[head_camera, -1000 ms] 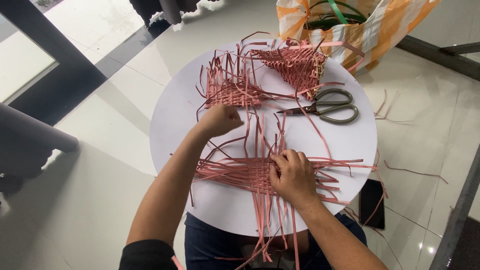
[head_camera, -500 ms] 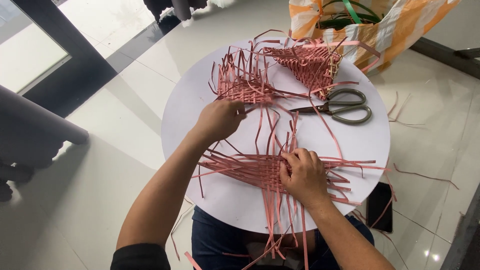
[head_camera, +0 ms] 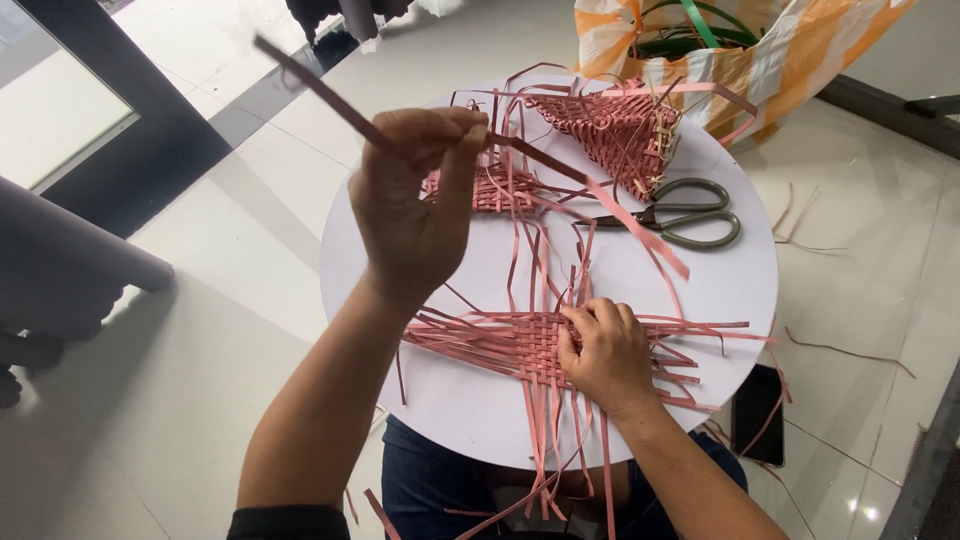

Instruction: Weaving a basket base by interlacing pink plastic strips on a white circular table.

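Grey scissors beside an orange-striped bag.

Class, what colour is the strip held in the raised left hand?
Dusty pink flat weaving strip, head view.

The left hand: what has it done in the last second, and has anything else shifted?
The left hand has risen from the table toward the camera, and a long pink strip is now pinched in its grip, lifted above the table. The right hand still presses on the flat woven mat. The scissors and the half-made basket lie as before.
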